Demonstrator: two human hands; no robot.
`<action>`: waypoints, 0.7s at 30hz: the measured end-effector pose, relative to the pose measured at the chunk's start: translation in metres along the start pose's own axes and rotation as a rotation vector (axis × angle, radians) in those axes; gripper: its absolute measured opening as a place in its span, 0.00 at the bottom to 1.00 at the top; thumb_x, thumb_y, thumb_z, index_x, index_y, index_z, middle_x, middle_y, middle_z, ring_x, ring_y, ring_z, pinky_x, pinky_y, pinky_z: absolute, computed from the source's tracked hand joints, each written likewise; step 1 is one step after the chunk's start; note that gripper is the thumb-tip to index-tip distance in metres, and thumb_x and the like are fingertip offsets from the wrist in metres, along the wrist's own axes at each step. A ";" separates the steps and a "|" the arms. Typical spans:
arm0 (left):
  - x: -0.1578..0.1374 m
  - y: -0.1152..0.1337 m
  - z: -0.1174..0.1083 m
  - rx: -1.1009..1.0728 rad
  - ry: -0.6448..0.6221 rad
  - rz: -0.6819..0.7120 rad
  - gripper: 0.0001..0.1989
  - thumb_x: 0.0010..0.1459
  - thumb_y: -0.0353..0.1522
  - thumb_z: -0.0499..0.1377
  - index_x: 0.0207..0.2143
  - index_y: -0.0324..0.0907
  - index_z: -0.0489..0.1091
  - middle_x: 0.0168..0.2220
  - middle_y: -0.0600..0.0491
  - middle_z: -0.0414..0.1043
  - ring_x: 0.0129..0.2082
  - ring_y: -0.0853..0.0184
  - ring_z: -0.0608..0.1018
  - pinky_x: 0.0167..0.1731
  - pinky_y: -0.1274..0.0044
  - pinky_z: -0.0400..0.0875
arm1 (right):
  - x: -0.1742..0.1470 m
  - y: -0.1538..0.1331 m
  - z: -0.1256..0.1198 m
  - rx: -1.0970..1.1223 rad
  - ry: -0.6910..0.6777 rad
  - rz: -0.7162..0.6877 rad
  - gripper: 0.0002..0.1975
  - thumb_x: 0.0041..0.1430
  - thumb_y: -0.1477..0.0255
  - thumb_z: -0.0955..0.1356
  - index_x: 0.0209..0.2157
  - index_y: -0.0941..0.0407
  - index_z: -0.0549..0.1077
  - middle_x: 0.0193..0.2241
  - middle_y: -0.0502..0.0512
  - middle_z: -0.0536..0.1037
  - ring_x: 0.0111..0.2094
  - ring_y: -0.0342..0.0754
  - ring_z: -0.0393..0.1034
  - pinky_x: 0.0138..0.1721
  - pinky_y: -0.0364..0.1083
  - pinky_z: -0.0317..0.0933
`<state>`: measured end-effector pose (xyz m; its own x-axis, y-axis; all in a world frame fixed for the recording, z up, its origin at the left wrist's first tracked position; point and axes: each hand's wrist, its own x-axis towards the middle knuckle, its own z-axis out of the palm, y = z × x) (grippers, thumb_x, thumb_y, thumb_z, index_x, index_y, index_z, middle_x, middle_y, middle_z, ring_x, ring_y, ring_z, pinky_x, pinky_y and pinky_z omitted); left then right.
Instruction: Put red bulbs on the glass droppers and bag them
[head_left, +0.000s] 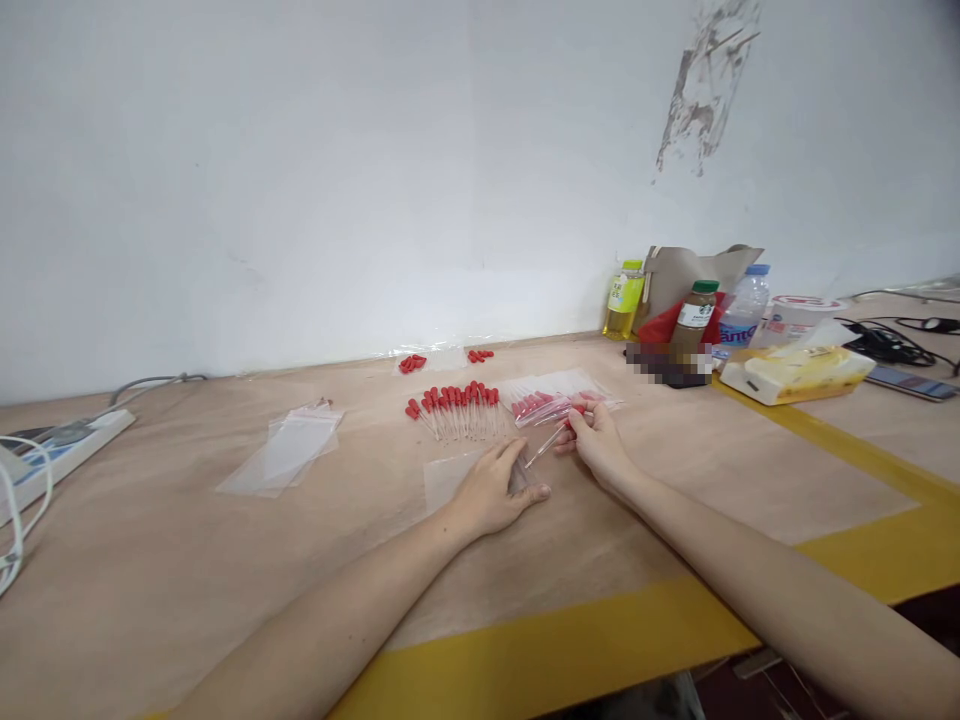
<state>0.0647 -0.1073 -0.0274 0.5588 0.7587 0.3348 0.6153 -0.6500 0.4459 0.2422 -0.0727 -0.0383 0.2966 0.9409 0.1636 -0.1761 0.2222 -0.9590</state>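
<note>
Between the fingers of my right hand (592,440) is a red-bulbed dropper (551,443), its thin clear tube slanting down to the left. The tube's tip meets the mouth of a clear plastic bag (450,480), which my left hand (499,488) grips by its right end against the table. Behind my left hand several more droppers (457,400) lie in a row, red bulbs toward the wall. A clear zip bag (559,395) with red-bulbed droppers inside lies just behind my right hand.
Flat clear bags (289,450) are stacked on the left. Loose red bulbs (412,364) lie by the wall. A power strip (75,450) sits far left. Bottles (694,320), a tissue pack (806,372) and a phone (911,382) stand or lie on the right. Yellow tape marks the table edge.
</note>
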 end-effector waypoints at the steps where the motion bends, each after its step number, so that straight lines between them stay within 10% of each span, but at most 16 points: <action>1: 0.000 0.000 0.000 -0.003 0.001 0.001 0.33 0.50 0.46 0.54 0.54 0.38 0.54 0.53 0.45 0.59 0.52 0.60 0.62 0.51 0.69 0.57 | 0.000 0.000 0.000 -0.014 0.003 0.010 0.09 0.50 0.72 0.62 0.34 0.53 0.56 0.19 0.43 0.65 0.16 0.40 0.63 0.16 0.41 0.64; 12: 0.000 0.001 -0.001 -0.033 0.005 -0.013 0.32 0.50 0.45 0.54 0.54 0.40 0.54 0.53 0.45 0.58 0.52 0.59 0.62 0.51 0.69 0.57 | -0.008 -0.007 0.002 0.030 -0.088 0.216 0.06 0.51 0.75 0.63 0.30 0.54 0.58 0.19 0.44 0.67 0.17 0.39 0.66 0.20 0.41 0.66; 16: 0.000 0.004 -0.003 -0.080 0.029 -0.035 0.30 0.51 0.43 0.55 0.54 0.42 0.53 0.53 0.46 0.59 0.51 0.59 0.63 0.50 0.68 0.58 | -0.011 -0.014 -0.004 -0.003 -0.393 0.361 0.10 0.44 0.75 0.68 0.28 0.57 0.61 0.20 0.48 0.70 0.19 0.39 0.68 0.22 0.40 0.66; 21: 0.001 0.007 -0.006 -0.147 0.087 0.005 0.31 0.51 0.41 0.56 0.55 0.43 0.50 0.53 0.48 0.58 0.52 0.60 0.62 0.49 0.69 0.58 | -0.012 -0.018 -0.011 -0.087 -0.760 0.219 0.15 0.42 0.68 0.70 0.30 0.58 0.62 0.15 0.42 0.67 0.12 0.34 0.58 0.11 0.33 0.51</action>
<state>0.0669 -0.1108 -0.0188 0.5076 0.7605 0.4049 0.5212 -0.6452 0.5586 0.2519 -0.0909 -0.0258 -0.4636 0.8845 0.0527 -0.0734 0.0210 -0.9971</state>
